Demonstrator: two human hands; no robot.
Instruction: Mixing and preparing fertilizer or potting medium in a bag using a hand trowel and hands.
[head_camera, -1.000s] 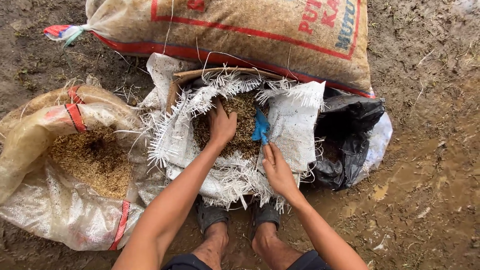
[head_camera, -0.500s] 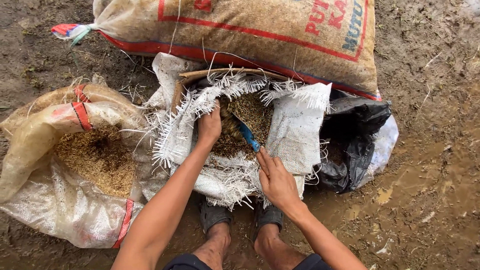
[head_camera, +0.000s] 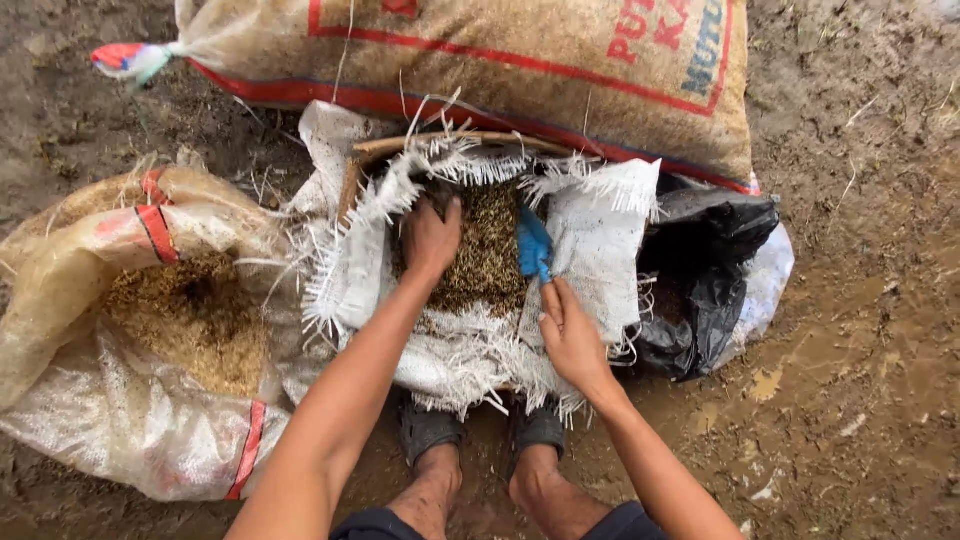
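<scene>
My hands in the frayed white woven sack (head_camera: 600, 250) of brown husky grain (head_camera: 490, 250)

My left hand (head_camera: 432, 238) lies spread, palm down, on the grain at 12 o'clock; my right hand (head_camera: 570, 335), at 3 o'clock, is loosely curled, fingers pinching the small blue plastic scoop (head_camera: 533, 243) whose blade sits against the grain

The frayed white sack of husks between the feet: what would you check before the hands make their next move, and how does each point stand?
1. Frayed white sack mouth open: ok.
2. Left hand resting on the brown husks in that sack: ok.
3. Right hand gripping the blue scoop: ok.
4. Scoop loaded: cannot tell.
5. Open sack on the left showing husks, mouth open: ok.
6. Muddy ground dry: not ok.
</scene>
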